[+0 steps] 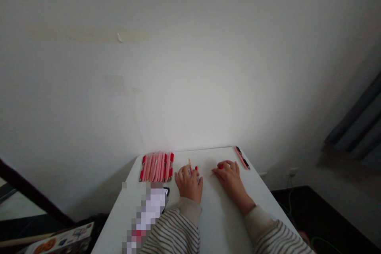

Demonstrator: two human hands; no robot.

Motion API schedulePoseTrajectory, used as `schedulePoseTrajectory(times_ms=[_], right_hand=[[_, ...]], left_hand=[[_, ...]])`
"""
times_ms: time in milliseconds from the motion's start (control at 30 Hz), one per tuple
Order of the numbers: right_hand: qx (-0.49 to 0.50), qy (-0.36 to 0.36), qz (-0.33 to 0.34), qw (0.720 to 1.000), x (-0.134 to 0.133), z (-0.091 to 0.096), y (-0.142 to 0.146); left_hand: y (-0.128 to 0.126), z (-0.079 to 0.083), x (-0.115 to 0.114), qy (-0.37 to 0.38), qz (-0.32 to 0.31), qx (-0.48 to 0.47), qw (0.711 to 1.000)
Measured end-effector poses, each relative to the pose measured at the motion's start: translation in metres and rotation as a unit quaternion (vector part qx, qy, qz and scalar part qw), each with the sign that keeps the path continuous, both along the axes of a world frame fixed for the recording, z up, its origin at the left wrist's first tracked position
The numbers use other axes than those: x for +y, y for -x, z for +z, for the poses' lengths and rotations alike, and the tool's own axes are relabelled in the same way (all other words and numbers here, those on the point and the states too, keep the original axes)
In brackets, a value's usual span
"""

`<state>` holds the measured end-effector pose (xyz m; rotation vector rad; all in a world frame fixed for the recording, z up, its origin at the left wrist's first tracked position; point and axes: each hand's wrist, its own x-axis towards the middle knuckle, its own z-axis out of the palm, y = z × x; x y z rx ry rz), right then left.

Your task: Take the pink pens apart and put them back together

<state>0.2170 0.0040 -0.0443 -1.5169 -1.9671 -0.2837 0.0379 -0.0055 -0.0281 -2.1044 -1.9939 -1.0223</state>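
My left hand [189, 184] rests palm down on the white table [212, 206], its fingers bent and apart. Just beyond its fingertips are a thin orange-tipped stick [189, 162] and a small red piece [196, 168], both partly covered by the fingers. To the right, my right hand [231, 177] has its thumb and fingers closed around a small red piece [220, 166], which looks like a pen part. Most of that piece is hidden under the fingers.
A row of several pink and red pens [156, 166] lies at the table's back left. Two pens, one pink and one black [242, 158], lie by the back right corner. A dark-edged phone [167, 192] sits near my left sleeve, beside a blurred patch. The wall [190, 67] borders the table's back edge.
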Motion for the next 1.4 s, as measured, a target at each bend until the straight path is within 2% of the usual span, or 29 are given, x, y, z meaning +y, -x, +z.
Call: schedulePoseTrajectory(times_ms=[200, 433, 800, 1200, 1400], right_hand=[[0.024, 0.003, 0.009, 1.000, -0.002, -0.003, -0.002], [0.052, 0.025, 0.010, 0.998, -0.001, -0.006, -0.005], [0.058, 0.010, 0.018, 0.998, 0.000, -0.008, -0.006], [0.084, 0.026, 0.018, 0.996, 0.002, -0.010, -0.006], [0.084, 0.023, 0.014, 0.996, 0.002, -0.011, -0.005]], left_hand=[[0.001, 0.000, 0.003, 0.005, 0.025, 0.029, 0.999], [0.002, 0.003, 0.001, -0.004, 0.018, 0.044, 0.999], [0.001, 0.001, 0.001, 0.003, 0.014, 0.035, 0.999], [-0.004, 0.002, -0.004, 0.020, -0.013, 0.004, 1.000], [-0.007, -0.001, -0.001, 0.020, -0.006, -0.010, 1.000]])
